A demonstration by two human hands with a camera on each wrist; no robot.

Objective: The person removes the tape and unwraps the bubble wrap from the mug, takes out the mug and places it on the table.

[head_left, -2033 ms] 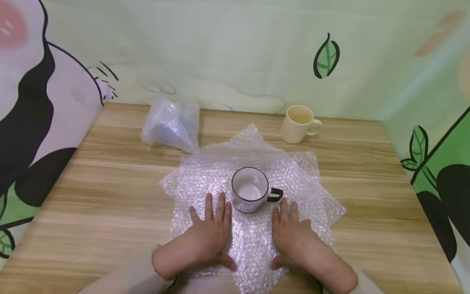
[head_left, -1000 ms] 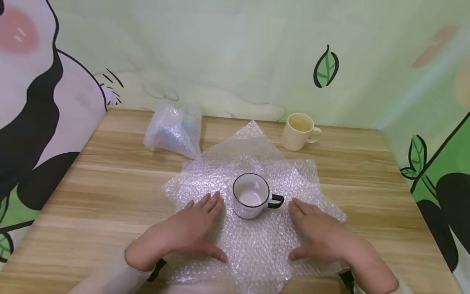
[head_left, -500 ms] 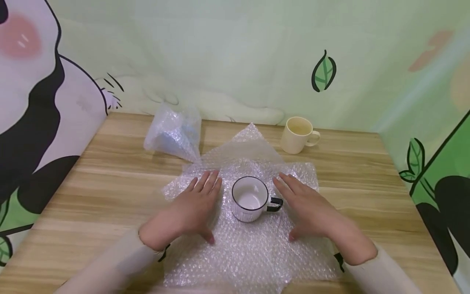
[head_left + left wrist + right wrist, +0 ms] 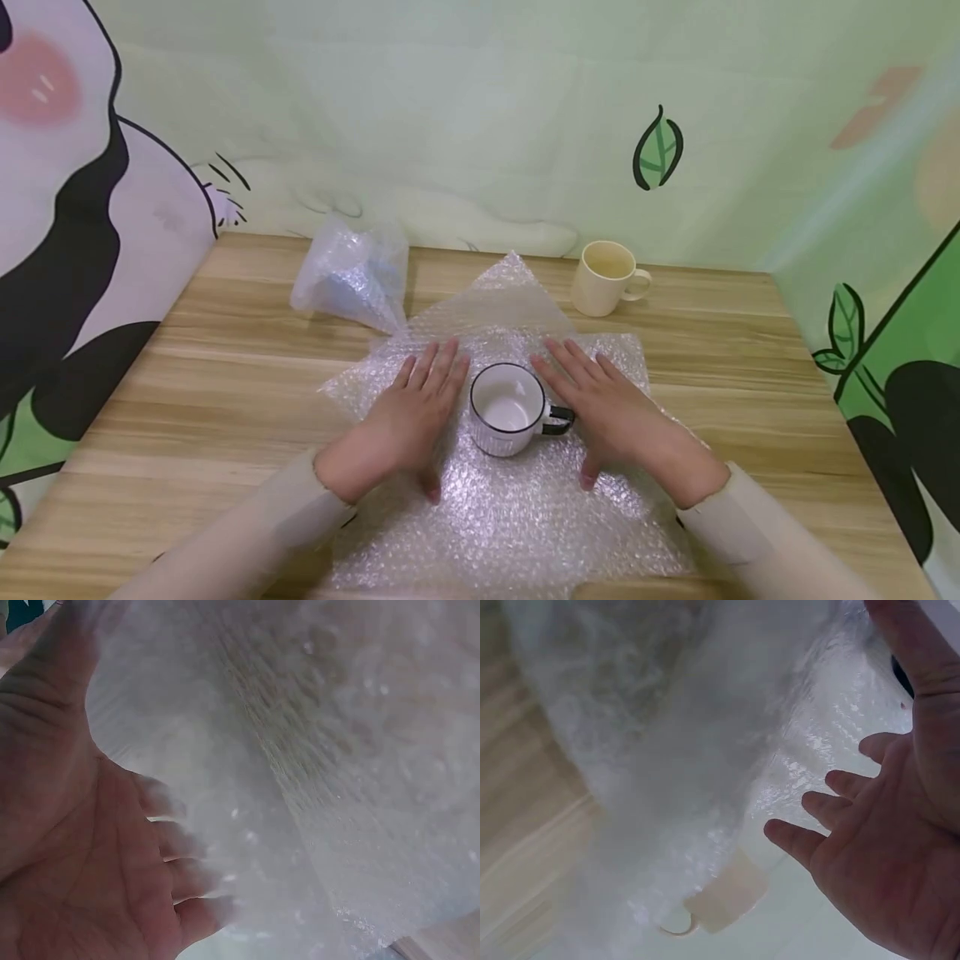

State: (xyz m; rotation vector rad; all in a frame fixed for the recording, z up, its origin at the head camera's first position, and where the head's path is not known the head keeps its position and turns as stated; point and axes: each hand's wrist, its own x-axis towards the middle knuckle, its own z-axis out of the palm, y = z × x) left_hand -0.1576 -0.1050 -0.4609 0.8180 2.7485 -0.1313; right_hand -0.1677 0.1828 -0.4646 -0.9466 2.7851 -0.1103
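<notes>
A white mug [image 4: 507, 410] with a black rim and black handle stands upright on layered sheets of clear bubble wrap [image 4: 502, 517] in the head view. My left hand [image 4: 414, 408] lies spread along the mug's left side, fingers straight and pointing away from me. On the other side, my right hand [image 4: 609, 408] has its fingers extended beside the black handle, partly over the wrap. Neither hand grips anything. The left wrist view shows my left palm [image 4: 90, 855] close to the wrap. My right palm [image 4: 900, 847] appears in the right wrist view, a dark bit of handle behind it.
A cream mug [image 4: 600, 283] stands at the back right of the wooden table [image 4: 225, 367]. A bubble-wrapped bundle [image 4: 352, 279] with something bluish inside sits at the back left. A printed cloth backdrop [image 4: 450, 125] rises behind the table.
Both hands have spread apart and slid forward from in front of the white mug to either side of it. The mug stays in place. The wrap's far part now lies more stretched out.
</notes>
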